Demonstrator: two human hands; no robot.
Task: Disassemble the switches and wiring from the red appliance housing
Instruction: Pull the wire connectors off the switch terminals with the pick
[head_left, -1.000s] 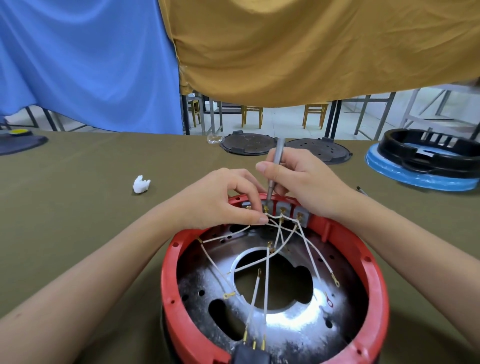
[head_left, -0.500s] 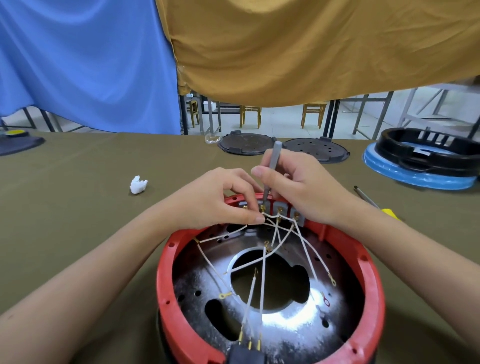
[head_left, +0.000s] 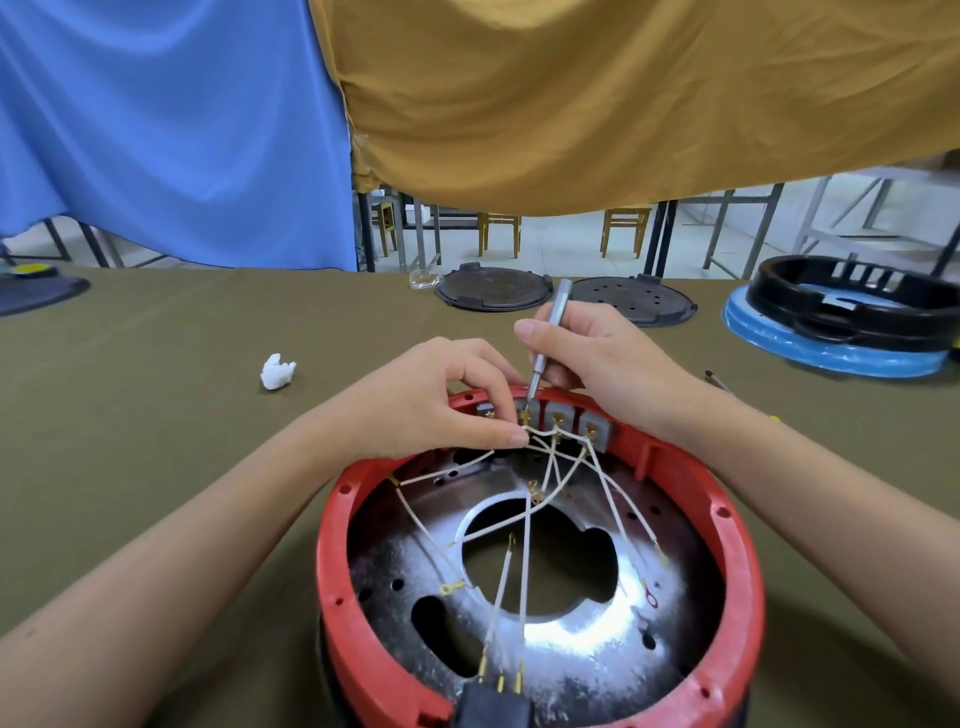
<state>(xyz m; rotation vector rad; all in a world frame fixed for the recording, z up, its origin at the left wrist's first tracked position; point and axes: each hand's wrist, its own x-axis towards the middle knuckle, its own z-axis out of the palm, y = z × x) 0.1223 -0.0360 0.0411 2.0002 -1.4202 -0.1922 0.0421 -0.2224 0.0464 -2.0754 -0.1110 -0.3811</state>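
Head view: my right hand (head_left: 597, 358) grips screwdriver (head_left: 545, 338), long axis near upright, tip on switch terminal (head_left: 525, 415) at red housing (head_left: 332, 519) far rim, frame centre. My left hand (head_left: 436, 400) pinches white wire (head_left: 537, 432) just beside.

Red housing (head_left: 737, 525) w/ white wires (head_left: 525, 561), grey switches (head_left: 558, 414), silver screwdriver (head_left: 549, 332); olive tablecloth (head_left: 156, 415), blue & mustard drapes.

White wires (head_left: 524, 530) criss-cross the red housing's (head_left: 748, 582) seemingly open centre.
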